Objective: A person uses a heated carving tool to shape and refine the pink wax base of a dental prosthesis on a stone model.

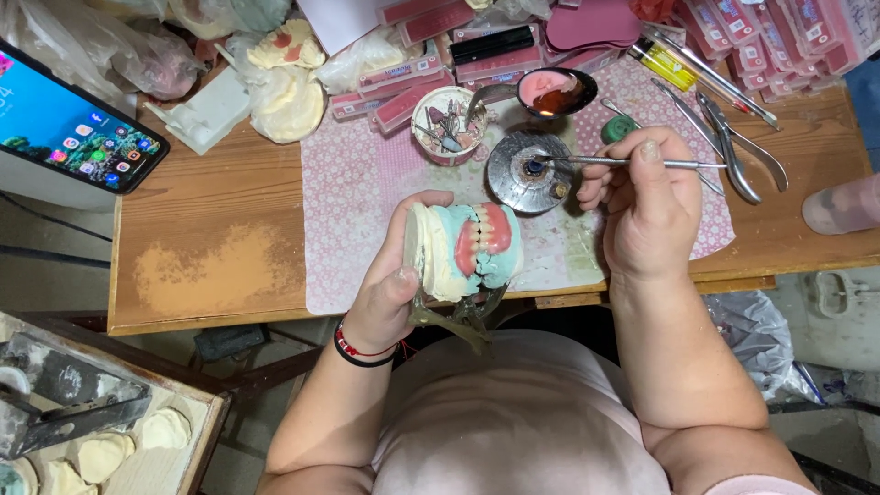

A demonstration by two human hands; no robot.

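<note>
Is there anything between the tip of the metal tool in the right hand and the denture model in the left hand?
Nothing visible. The metal tool in the right hand has its tip at the round metal burner. The denture model in the left hand sits just below, with only bare pink mat between.

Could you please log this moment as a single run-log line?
left hand: holds denture model | right hand: metal tool, tip at round burner

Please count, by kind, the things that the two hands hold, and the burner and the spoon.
Denture model, in left hand: 1
Metal instrument, in right hand: 1
Round metal burner: 1
Spoon with pink wax: 1
Total: 4
</note>
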